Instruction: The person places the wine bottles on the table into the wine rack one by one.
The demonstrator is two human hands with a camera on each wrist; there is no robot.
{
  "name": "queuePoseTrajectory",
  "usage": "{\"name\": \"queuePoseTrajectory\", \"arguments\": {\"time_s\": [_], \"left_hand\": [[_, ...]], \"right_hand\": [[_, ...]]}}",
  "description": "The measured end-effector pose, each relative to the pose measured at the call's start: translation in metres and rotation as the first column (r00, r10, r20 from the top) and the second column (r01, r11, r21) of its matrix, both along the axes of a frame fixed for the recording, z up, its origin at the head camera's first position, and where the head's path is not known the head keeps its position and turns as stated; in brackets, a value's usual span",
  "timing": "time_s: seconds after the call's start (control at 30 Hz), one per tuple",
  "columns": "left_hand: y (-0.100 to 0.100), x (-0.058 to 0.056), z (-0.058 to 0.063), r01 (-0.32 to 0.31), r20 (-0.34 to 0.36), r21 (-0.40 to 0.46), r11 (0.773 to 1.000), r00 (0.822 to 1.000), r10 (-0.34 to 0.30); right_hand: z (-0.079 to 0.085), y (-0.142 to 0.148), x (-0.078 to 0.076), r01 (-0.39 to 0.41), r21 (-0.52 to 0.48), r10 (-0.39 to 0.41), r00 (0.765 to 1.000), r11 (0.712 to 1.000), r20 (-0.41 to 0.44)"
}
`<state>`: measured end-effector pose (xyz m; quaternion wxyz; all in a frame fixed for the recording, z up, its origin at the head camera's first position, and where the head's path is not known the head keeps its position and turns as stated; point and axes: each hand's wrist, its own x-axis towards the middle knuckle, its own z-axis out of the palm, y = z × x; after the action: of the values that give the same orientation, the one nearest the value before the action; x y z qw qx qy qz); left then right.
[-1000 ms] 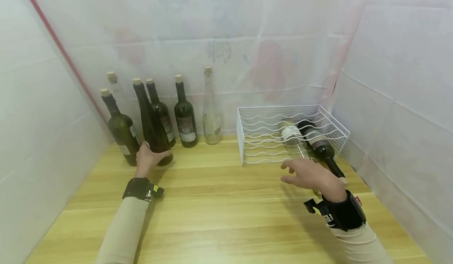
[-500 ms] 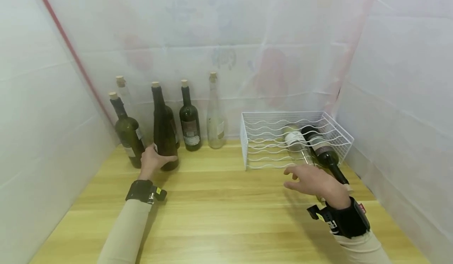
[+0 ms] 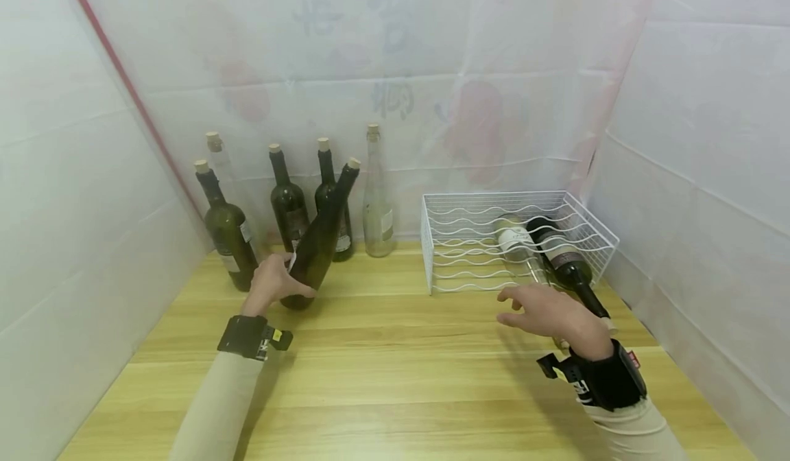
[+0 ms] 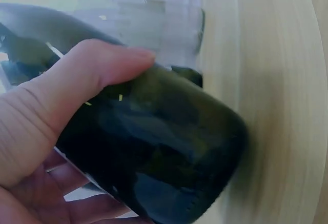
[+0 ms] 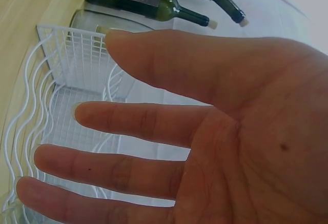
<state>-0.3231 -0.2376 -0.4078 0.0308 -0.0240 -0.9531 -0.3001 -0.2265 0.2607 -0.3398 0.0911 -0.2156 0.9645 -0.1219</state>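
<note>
A person's left hand [image 3: 274,284] has its grip closed around a tilted dark bottle [image 3: 321,245], neck leaning right, near the back-left corner of a wooden worktop [image 3: 401,379]; whether the base touches the wood cannot be told. Five corked bottles [image 3: 286,204] stand toward the back edge. The right hand [image 3: 552,313], grip spread wide, hovers before a white wire rack [image 3: 427,248] near the back-right corner, where a clear bottle [image 3: 512,240] and a dark green bottle [image 3: 570,269] lie side by side.
</note>
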Motion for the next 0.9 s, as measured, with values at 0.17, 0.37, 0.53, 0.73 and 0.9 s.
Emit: {"name": "queuePoseTrajectory", "arguments": {"time_s": [0.17,0.37,0.53,0.73,0.9], "left_hand": [[0.012,0.009,0.007,0.072,-0.026,-0.052,0.996,0.997,-0.073],[0.03,0.02,0.013,0.162,-0.077,-0.149,0.975,0.981,-0.175],[0.044,0.028,0.018,0.2,-0.06,-0.215,0.956,0.974,-0.217],[0.058,0.037,0.022,0.222,-0.054,-0.262,0.939,0.968,-0.244],[0.07,0.043,0.025,0.231,-0.052,-0.306,0.924,0.965,-0.258]], "right_hand": [[0.0,0.0,-0.001,-0.005,-0.008,0.006,1.0,1.0,0.016],[0.001,0.001,0.0,0.002,-0.005,-0.002,1.0,1.0,0.018],[0.002,0.001,0.0,0.0,-0.008,0.0,1.0,1.0,0.017],[0.004,0.002,0.0,-0.008,-0.018,0.008,1.0,1.0,0.016],[0.003,0.001,-0.001,0.006,-0.025,-0.006,1.0,1.0,0.006]]}}
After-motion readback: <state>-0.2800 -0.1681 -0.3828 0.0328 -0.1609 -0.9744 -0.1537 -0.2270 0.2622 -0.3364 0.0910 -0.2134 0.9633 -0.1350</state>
